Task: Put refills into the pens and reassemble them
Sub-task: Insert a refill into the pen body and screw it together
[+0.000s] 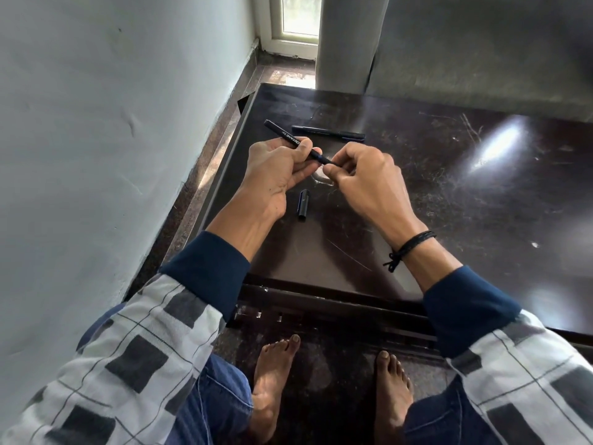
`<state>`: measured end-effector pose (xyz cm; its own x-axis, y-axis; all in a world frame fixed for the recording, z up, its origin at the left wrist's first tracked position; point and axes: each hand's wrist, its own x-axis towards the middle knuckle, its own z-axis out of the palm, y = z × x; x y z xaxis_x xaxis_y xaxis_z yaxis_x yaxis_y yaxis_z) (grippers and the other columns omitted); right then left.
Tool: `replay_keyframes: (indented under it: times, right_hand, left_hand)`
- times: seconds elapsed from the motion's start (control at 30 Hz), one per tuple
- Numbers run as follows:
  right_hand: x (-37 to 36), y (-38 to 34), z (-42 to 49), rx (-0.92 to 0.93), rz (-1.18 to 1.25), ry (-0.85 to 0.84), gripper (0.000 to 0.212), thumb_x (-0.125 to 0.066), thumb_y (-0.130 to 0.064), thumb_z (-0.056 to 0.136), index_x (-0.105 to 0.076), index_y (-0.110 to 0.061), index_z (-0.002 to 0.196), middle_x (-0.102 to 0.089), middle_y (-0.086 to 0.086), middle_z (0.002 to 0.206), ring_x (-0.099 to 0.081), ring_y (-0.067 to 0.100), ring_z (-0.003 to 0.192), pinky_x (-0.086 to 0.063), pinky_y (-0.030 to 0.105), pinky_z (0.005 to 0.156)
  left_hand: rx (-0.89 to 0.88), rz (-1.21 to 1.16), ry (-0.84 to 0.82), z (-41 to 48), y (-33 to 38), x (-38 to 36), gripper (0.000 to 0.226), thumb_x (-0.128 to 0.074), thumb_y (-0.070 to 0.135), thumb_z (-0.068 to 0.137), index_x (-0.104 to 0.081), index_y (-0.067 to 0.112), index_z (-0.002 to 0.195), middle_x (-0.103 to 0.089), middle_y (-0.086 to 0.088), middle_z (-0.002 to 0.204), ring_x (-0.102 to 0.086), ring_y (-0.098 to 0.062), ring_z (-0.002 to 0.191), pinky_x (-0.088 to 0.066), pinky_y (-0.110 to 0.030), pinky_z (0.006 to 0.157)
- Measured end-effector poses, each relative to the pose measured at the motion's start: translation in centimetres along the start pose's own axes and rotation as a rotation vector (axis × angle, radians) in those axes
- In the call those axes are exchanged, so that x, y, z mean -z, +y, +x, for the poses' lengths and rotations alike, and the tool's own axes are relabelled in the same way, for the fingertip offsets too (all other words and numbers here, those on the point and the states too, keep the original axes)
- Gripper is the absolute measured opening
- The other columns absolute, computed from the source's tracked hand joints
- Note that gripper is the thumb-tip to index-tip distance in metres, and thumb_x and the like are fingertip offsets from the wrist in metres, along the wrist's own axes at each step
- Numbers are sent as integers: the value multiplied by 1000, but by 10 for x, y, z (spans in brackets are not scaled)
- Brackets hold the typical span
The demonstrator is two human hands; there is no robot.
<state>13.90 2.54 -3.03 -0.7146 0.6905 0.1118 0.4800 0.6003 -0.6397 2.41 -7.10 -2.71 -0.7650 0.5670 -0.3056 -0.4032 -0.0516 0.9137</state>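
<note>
Left hand (279,170) grips the pen (282,132), right hand (369,181) pinches its front end.

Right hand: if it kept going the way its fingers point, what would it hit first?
Probably the left hand, which grips the black pen whose front end the right hand pinches; depth is hard to judge.

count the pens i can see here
2: the held pen between the left hand and right hand, the second pen lying on the table beyond them. Others may hide under the hands.
</note>
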Motion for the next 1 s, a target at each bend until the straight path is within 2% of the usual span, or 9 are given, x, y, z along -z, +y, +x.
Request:
replay_keyframes:
  times: [0.07,0.2,0.37,0.47,0.53,0.7,0.83,1.0]
  right_hand:
    - [1,-1,-1,3,1,-26,19,-67,-46,93,-69,-27,97,-68,-12,79,-66,16,81,-55,39,79]
    - [1,-1,-1,5,2,5,22,-73,-46,88,-65,-27,96,-64,-14,76,-64,16,79,-50,34,71]
    - [-2,1,0,-1,-26,-27,21,-60,-46,97,-68,-27,94,-73,-7,84,-68,19,83,-49,34,71]
    - [0,0,-1,9,-1,-29,24,-67,-52,91,-67,-29,100,-68,-12,83,-65,16,82,-51,35,73]
    - [-1,1,-1,8,1,-10,23,-72,-48,89,-65,-28,98,-67,-12,81,-65,16,80,-51,35,72]
    - [-1,2,0,-3,-10,-27,21,-64,-47,94,-69,-27,94,-73,-8,81,-68,17,80,-54,36,74]
    - [0,1,-1,12,-1,-7,22,-72,-48,89,-66,-29,98,-65,-13,78,-65,15,79,-52,34,70]
    - [-1,2,0,-12,-21,-45,21,-59,-46,97,-69,-27,96,-74,-7,84,-69,20,85,-53,36,76]
  left_hand:
    - [-1,3,2,1,0,0,3,-65,2,93,-68,1,93,-76,-13,84,-76,-24,84,-62,-30,75]
    - [-1,1,10,2,-1,1,5,-66,2,92,-68,-1,95,-76,-15,86,-76,-26,88,-62,-32,78]
    - [2,17,19,1,-4,-2,14,-66,3,93,-68,-7,103,-75,-17,91,-75,-26,88,-62,-30,76]
    - [1,3,22,2,-3,0,9,-66,2,92,-68,-3,99,-76,-17,89,-76,-27,88,-62,-30,75]
    - [-1,1,25,2,-3,0,8,-66,2,92,-68,-3,98,-76,-18,90,-76,-27,90,-62,-32,77]
    - [3,8,23,2,-3,0,13,-66,2,92,-68,-6,103,-76,-18,92,-76,-27,89,-62,-33,78]
    - [-1,-4,25,3,-3,0,9,-66,1,92,-68,-4,99,-76,-17,89,-76,-27,89,-62,-34,80]
    - [5,9,20,2,-5,-1,13,-66,2,92,-68,-6,103,-76,-17,89,-76,-27,87,-62,-31,77]
